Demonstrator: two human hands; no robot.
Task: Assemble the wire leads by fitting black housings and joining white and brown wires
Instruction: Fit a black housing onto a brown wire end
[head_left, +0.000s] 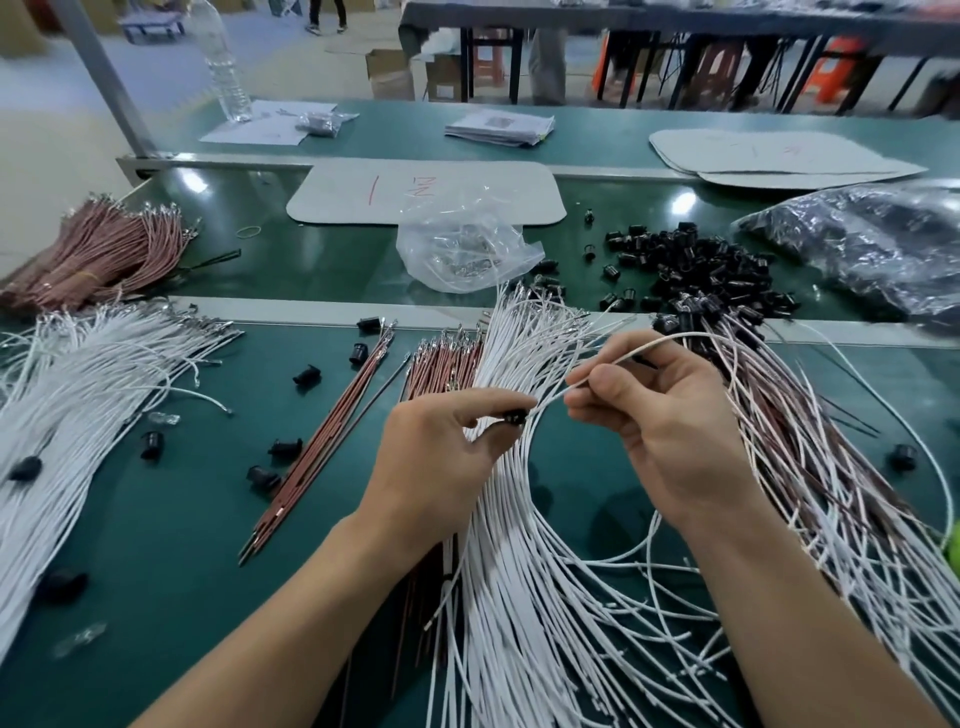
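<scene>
Nearest, both forearms are cut off by the bottom edge. They lie over a fan of white wires (519, 597) that runs off the near edge of the green counter (182, 519). The left hand (447, 452) pinches a black housing (514, 415) between thumb and curled fingers; the housing is mostly covered, only a dark sliver shows. The right hand (670, 431) has its fingers pinched on one white wire (548, 400) just beside the housing. Cannot tell if the wire's tip is seated inside. The wire arcs over the right hand and off to the right.

Brown wires (441, 358) are partly hidden under the fan. Mixed finished leads (805, 467) crowd the right side up to the right hand. To the left lie loose brown leads (322, 452) and scattered loose housings (284, 448), with open green between them. A white bundle (67, 405) is cut by the left edge.

Farther off: clear bag (462, 249), housing heap (691, 260), brown bundle (98, 249) and a dark bag (872, 244), contents unclear. Farthest: card sheet (426, 192), papers (498, 127), water bottle (223, 67).
</scene>
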